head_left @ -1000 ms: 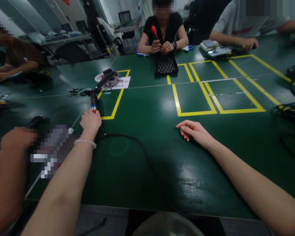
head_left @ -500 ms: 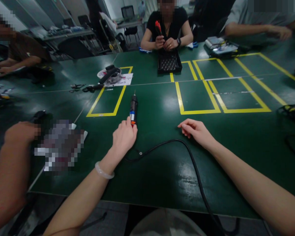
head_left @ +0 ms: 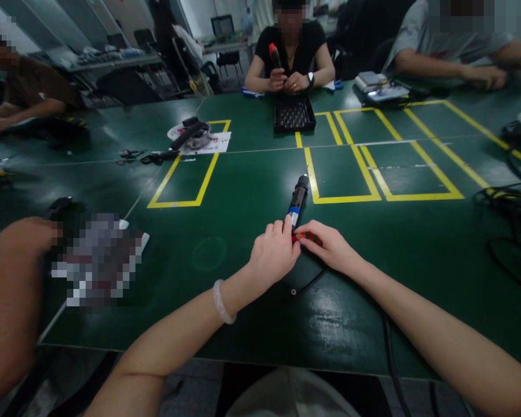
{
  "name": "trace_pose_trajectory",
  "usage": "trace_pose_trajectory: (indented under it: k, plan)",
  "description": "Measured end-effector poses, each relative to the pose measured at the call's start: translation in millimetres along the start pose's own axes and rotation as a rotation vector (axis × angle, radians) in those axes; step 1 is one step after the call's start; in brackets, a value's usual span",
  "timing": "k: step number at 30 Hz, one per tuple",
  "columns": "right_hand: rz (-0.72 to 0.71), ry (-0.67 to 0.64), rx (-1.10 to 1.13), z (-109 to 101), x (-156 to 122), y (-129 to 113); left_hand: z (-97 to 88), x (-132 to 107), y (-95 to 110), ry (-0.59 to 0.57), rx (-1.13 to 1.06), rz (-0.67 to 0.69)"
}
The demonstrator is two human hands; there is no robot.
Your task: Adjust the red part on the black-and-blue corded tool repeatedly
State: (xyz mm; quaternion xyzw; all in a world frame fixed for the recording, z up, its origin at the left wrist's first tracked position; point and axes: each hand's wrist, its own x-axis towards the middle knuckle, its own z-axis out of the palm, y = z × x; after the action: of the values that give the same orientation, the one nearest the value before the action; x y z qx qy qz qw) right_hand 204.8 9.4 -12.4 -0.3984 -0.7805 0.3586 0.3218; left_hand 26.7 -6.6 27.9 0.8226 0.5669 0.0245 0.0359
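Note:
An electric screwdriver [head_left: 298, 198], with a black front and a blue and silver band, points away from me above the green table. My left hand [head_left: 274, 250] is closed around its rear part. The fingertips of my right hand [head_left: 335, 248] press together on its red-orange part from the right side; the exact grip is partly hidden. A black cable [head_left: 311, 281] runs from beneath my hands, passes under my right forearm and goes over the front edge.
Yellow tape frames [head_left: 347, 200] mark the green table [head_left: 243, 307]. Opposite, a person with a red-tipped tool sits behind a black tray [head_left: 294, 116] of small parts. A tape dispenser [head_left: 191, 134] lies left of it. Coiled cables [head_left: 503, 202] lie at right; a co-worker's arm [head_left: 19, 272] reaches in at left.
My left hand has moved right with the electric screwdriver, which now tilts rightward. My right hand has come in from the right and touches the screwdriver's rear part.

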Motion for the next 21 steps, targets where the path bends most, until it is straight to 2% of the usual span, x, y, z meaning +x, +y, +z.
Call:
trace_pose_trajectory:
  k: [5,8,15,21]
  plan:
    - [0.318,-0.035,0.43,0.1,2.8,0.7,6.2,-3.2,-17.6,-0.003,-0.112,0.097]
    - [0.44,-0.035,0.662,-1.1,5.2,-1.5,15.4,-4.8,-26.9,0.033,-0.198,0.133]
    - [0.514,-0.039,0.8,-5.7,6.0,-5.7,22.2,-6.4,-28.2,0.042,-0.315,0.098]
    - [0.453,-0.032,0.78,-4.3,5.4,-4.5,23.4,-6.6,-28.3,0.042,-0.341,0.087]
